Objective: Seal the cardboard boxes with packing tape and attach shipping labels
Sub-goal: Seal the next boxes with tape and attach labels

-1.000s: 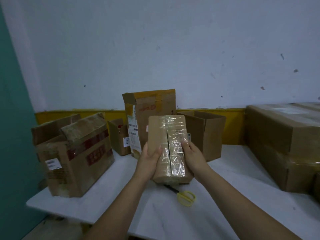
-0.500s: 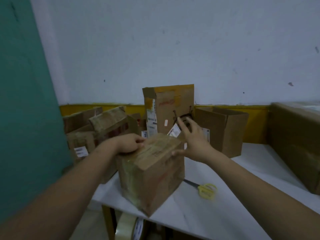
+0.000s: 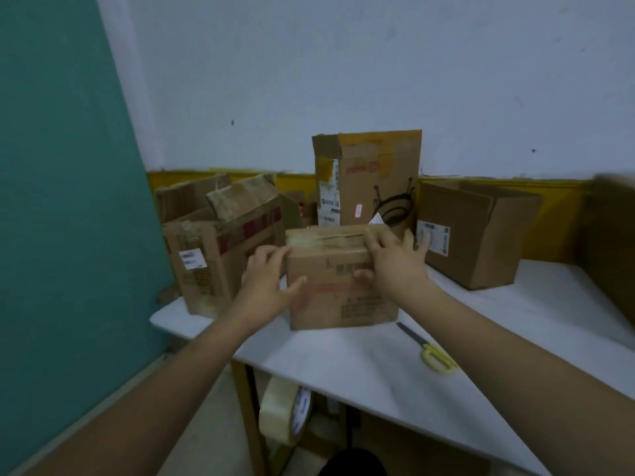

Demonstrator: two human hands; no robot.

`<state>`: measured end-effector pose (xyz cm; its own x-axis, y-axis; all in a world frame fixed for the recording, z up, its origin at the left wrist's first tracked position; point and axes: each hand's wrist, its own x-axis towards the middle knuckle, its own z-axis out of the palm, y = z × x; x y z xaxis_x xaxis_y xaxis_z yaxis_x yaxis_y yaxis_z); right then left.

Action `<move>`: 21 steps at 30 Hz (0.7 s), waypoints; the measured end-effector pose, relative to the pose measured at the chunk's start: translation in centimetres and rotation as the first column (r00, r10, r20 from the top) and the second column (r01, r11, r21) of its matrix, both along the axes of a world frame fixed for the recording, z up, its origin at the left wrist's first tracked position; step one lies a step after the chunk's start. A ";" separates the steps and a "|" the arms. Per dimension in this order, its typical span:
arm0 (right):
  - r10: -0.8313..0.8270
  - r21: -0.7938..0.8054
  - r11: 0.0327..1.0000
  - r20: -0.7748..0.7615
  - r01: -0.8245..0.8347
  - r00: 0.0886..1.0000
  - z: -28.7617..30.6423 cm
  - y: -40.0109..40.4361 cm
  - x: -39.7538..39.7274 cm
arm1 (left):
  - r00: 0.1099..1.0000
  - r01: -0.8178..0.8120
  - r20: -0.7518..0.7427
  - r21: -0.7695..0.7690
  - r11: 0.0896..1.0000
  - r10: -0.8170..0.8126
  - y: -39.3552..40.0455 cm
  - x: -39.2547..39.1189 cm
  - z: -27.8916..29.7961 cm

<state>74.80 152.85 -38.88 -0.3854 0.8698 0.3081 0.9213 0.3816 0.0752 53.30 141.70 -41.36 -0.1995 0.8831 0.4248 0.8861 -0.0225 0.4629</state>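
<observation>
A small cardboard box (image 3: 343, 293) sealed with clear tape across its top stands on the white table (image 3: 378, 369), near the front left corner. My left hand (image 3: 264, 280) grips its left edge, fingers curled round the side and thumb on the front face. My right hand (image 3: 391, 266) rests on the top right corner with fingers spread and thumb on the front face. A roll of clear packing tape (image 3: 278, 410) hangs or sits below the table's edge. A brown box (image 3: 481, 235) at the right carries a white shipping label (image 3: 433, 238).
Yellow-handled scissors (image 3: 436, 357) lie on the table to the right of the small box. A worn open box (image 3: 220, 255) stands at the left, a tall box (image 3: 371, 176) at the back, a large box (image 3: 615, 242) at the far right. A teal wall closes the left.
The small box has been turned from its tilted pose and set flat on the table. My left hand moved from its top to its left edge. The right hand came onto its top corner.
</observation>
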 end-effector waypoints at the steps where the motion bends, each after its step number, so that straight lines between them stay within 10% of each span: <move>1: 0.009 0.088 0.996 -0.012 -0.008 1.000 -0.5 -0.9 -0.7 | 0.986 -0.090 0.142 0.053 0.994 0.082 -0.7 -0.4 -2.1; 5: 0.631 0.550 0.675 -0.085 -0.492 0.771 -5.2 -5.1 -3.8 | 0.710 -0.418 0.599 -0.066 0.906 0.371 -4.2 -0.4 -9.7; 10: 0.685 -0.049 0.702 -0.229 -0.711 0.692 -11.5 -5.7 -6.7 | 0.419 -0.111 0.845 -0.316 0.942 0.332 -6.0 2.0 -12.4; 15: 0.686 -0.237 0.609 -0.321 -0.757 0.653 -12.4 -4.6 -7.2 | 0.584 0.099 0.750 -0.447 0.889 0.312 -8.0 1.9 -11.0; 21: 0.677 -0.482 0.395 -0.423 -0.782 0.603 -11.1 -4.4 -8.7 | 0.571 0.200 0.715 -0.599 0.776 0.405 -8.8 0.6 -5.9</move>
<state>66.10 148.48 -49.96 -0.9614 0.2744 -0.0194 0.2447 0.8209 -0.5160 53.93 132.94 -47.23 -0.2757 0.8100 -0.5175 0.1323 0.5653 0.8142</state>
